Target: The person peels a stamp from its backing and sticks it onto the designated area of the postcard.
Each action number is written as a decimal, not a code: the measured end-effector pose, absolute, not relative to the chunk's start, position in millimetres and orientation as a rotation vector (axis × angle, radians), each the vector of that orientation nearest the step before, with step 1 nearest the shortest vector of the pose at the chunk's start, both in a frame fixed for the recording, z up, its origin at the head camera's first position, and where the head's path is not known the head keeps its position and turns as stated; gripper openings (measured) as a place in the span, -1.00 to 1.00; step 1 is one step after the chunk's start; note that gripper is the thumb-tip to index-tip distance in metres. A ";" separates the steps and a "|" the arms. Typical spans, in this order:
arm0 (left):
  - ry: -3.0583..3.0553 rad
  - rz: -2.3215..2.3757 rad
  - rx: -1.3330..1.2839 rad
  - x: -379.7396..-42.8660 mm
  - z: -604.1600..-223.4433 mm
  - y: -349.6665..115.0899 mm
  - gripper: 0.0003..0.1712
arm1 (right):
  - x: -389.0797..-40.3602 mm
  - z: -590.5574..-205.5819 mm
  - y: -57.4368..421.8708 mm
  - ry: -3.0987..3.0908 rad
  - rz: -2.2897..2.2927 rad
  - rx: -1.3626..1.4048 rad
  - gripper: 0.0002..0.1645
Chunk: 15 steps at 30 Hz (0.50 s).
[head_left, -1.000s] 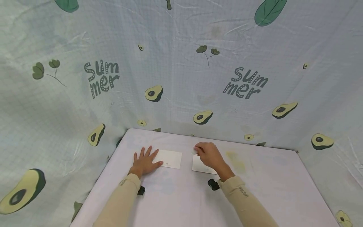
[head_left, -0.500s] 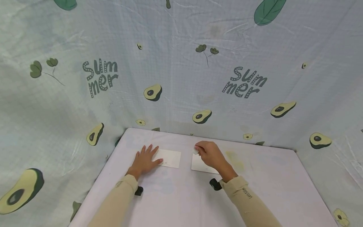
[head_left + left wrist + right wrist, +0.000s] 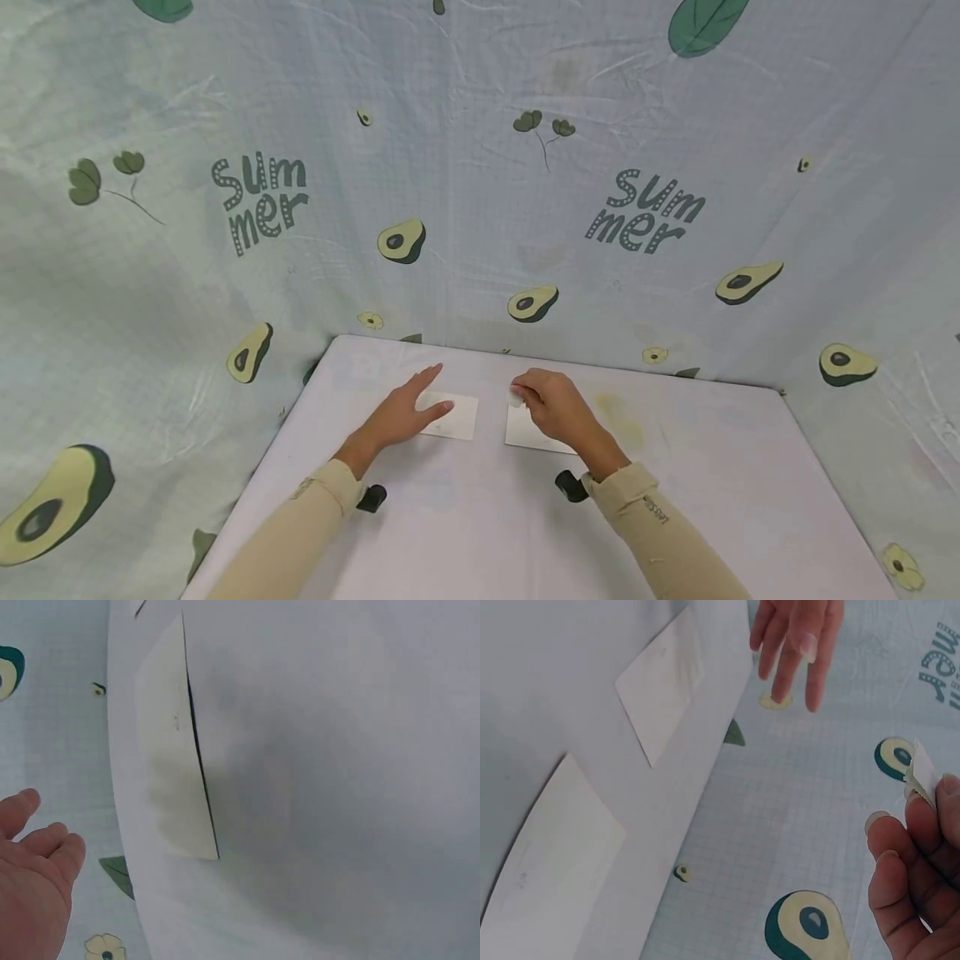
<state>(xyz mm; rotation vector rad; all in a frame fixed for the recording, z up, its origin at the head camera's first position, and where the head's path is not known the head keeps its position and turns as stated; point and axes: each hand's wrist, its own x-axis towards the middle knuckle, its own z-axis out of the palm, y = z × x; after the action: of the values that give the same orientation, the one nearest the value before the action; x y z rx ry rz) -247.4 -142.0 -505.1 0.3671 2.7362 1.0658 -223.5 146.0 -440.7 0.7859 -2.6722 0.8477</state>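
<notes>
My left hand [image 3: 397, 417] hovers above the left white card [image 3: 456, 421], its fingers straight and the thumb apart. The left wrist view shows a gap between that hand [image 3: 34, 896] and the card [image 3: 176, 757], on which a shadow falls. My right hand [image 3: 558, 408] pinches a small white piece [image 3: 924, 771] between thumb and index finger. It looks thin, like folded paper or tape, with a jagged edge. Beneath this hand lies the right white card [image 3: 528, 432], partly hidden by it. Faint small marks show on both cards.
The cards lie side by side on a white-covered table [image 3: 480, 517], with a gap between them. A yellowish stain [image 3: 622, 421] marks the cover right of the right hand. A curtain [image 3: 465, 192] printed with avocados hangs behind the table and at its sides.
My left hand has risen off the left card and shifted slightly right, its spread fingers drawn together. The right hand keeps its pinch on the small white piece, almost unmoved.
</notes>
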 end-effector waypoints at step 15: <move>2.444 1.388 0.511 -231.1 -470.8 -107.0 -0.25 | -219.7 -442.3 145.0 -2.655 0.828 0.812 -0.88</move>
<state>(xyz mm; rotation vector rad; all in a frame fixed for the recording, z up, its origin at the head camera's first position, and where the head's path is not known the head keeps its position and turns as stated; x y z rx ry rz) -231.1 -107.0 -470.8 0.5112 2.4438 1.3885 -219.7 145.0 -442.3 0.8119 -2.6545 0.8276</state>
